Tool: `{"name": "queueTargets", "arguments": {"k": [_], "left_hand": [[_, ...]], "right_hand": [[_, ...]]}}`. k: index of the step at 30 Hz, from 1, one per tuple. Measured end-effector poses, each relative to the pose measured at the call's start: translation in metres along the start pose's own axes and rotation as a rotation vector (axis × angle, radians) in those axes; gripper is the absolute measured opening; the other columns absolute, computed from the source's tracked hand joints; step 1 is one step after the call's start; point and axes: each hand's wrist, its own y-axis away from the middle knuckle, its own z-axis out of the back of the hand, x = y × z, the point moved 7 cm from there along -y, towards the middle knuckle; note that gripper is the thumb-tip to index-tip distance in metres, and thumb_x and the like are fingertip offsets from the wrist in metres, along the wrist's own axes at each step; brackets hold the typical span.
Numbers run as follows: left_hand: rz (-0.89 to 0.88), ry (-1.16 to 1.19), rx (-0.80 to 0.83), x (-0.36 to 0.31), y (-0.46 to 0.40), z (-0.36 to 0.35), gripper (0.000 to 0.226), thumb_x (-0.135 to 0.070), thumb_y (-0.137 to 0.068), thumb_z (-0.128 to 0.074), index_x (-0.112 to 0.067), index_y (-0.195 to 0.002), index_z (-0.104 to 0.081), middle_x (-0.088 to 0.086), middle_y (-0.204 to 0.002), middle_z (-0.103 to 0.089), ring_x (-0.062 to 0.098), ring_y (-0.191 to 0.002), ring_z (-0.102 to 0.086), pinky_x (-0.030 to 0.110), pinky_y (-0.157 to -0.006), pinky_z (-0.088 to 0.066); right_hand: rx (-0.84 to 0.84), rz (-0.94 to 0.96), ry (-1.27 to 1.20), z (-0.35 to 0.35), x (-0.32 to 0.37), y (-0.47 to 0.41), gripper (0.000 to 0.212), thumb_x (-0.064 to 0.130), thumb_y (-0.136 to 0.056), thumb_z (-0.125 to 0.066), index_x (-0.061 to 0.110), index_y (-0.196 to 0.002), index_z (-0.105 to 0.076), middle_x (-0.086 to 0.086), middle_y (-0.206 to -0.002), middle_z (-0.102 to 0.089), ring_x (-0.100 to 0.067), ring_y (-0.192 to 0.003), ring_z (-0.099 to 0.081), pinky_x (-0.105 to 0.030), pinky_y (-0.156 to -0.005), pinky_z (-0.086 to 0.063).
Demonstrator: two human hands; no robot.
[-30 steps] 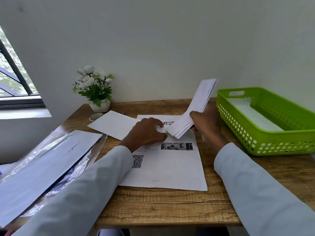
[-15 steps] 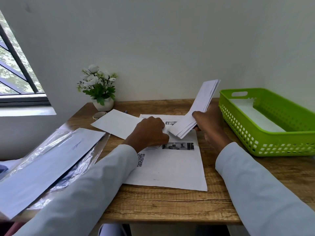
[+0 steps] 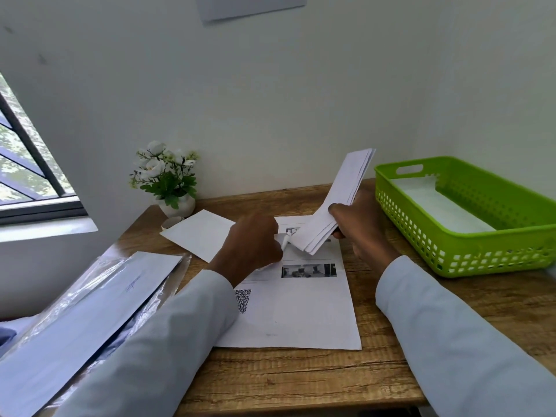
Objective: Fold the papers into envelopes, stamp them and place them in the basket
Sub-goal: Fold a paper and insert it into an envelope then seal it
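My right hand grips a folded stack above the sheet; my left hand pinches a white strip.

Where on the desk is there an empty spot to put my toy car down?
Bare wood shows along the near edge of the desk, below the printed sheet, and between that sheet and the green basket. The far strip between the flower pot and basket is also bare. The left side is crowded with plastic-wrapped envelopes.
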Motion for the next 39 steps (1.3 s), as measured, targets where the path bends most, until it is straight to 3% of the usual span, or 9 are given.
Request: {"name": "queueTargets", "arguments": {"k": [5,9,12,17,21,24,28,32,39], "left_hand": [[0.117,0.223,-0.022,0.008,-0.006,-0.002,0.012,-0.017,-0.077,-0.067,-0.01,-0.076,-0.076,0.005,-0.078,-0.072,0.023,-0.072,-0.065,0.024,-0.056,-0.043],[0.206,0.479,0.001,0.009,-0.004,-0.009,0.016,-0.011,-0.077,-0.065,-0.007,-0.064,-0.074,0.006,-0.061,-0.071,0.019,-0.05,-0.064,0.02,-0.05,-0.048],[0.254,0.612,-0.011,0.009,-0.003,-0.015,0.017,-0.011,-0.078,-0.064,-0.003,-0.067,-0.074,0.009,-0.065,-0.073,0.023,-0.05,-0.068,0.029,-0.056,-0.058],[0.27,0.634,-0.069,0.003,-0.005,-0.011,0.015,-0.011,-0.077,-0.067,0.001,-0.07,-0.072,0.007,-0.065,-0.072,0.02,-0.049,-0.068,0.035,-0.057,-0.06],[0.252,0.574,-0.065,-0.003,-0.006,-0.008,0.018,-0.016,-0.074,-0.067,0.0,-0.065,-0.067,0.008,-0.057,-0.068,0.02,-0.045,-0.062,0.029,-0.055,-0.056],[0.216,0.55,-0.039,-0.012,-0.005,-0.007,0.02,-0.016,-0.076,-0.066,0.001,-0.067,-0.067,0.01,-0.057,-0.068,0.019,-0.044,-0.059,0.026,-0.053,-0.052],[0.252,0.66,-0.001,-0.015,-0.006,-0.013,0.02,-0.014,-0.083,-0.065,0.0,-0.069,-0.065,0.011,-0.06,-0.068,0.025,-0.047,-0.066,0.027,-0.052,-0.056],[0.323,0.805,-0.042,-0.007,-0.006,-0.015,0.017,-0.011,-0.083,-0.063,0.003,-0.073,-0.064,0.014,-0.06,-0.068,0.029,-0.053,-0.069,0.038,-0.057,-0.061],[0.287,0.942,-0.073,0.001,-0.008,-0.016,0.02,-0.017,-0.09,-0.064,0.002,-0.084,-0.069,0.013,-0.073,-0.072,0.018,-0.055,-0.069,0.034,-0.06,-0.062]], "right_hand": [[0.019,-0.005,-0.015,-0.002,-0.001,-0.002,0.017,0.006,-0.088,-0.061,0.015,-0.1,-0.053,-0.006,-0.098,-0.066,-0.022,-0.079,-0.07,-0.026,-0.048,-0.051],[-0.006,0.027,0.005,-0.001,0.002,-0.001,0.017,0.006,-0.087,-0.061,0.016,-0.097,-0.052,-0.007,-0.099,-0.066,-0.021,-0.078,-0.069,-0.028,-0.051,-0.054],[-0.072,0.067,0.046,0.002,0.003,0.0,0.018,0.006,-0.088,-0.061,0.016,-0.1,-0.053,-0.007,-0.102,-0.067,-0.025,-0.079,-0.07,-0.033,-0.052,-0.057],[-0.184,0.178,0.171,0.003,0.013,0.008,0.023,0.014,-0.089,-0.065,0.01,-0.109,-0.056,-0.011,-0.112,-0.067,-0.029,-0.093,-0.068,-0.047,-0.07,-0.061],[-0.182,0.216,0.168,0.0,0.017,0.012,0.021,0.011,-0.089,-0.063,0.006,-0.108,-0.056,-0.009,-0.105,-0.066,-0.025,-0.085,-0.067,-0.038,-0.06,-0.06],[-0.164,0.2,0.164,-0.004,0.015,0.014,0.024,0.008,-0.088,-0.063,0.006,-0.112,-0.056,-0.005,-0.1,-0.062,-0.018,-0.077,-0.062,-0.018,-0.047,-0.047],[-0.169,0.13,0.161,-0.007,0.009,0.015,0.029,0.01,-0.091,-0.061,0.006,-0.118,-0.049,-0.01,-0.106,-0.061,-0.021,-0.078,-0.06,-0.038,-0.063,-0.06],[-0.097,0.135,0.159,-0.013,0.005,0.015,0.035,0.014,-0.092,-0.061,0.006,-0.123,-0.048,-0.011,-0.113,-0.064,-0.029,-0.094,-0.066,-0.046,-0.073,-0.06],[0.132,-0.08,-0.071,-0.032,-0.017,0.018,0.032,0.018,-0.081,-0.074,0.013,-0.112,-0.067,-0.004,-0.105,-0.073,-0.023,-0.092,-0.07,-0.041,-0.081,-0.06]]}}
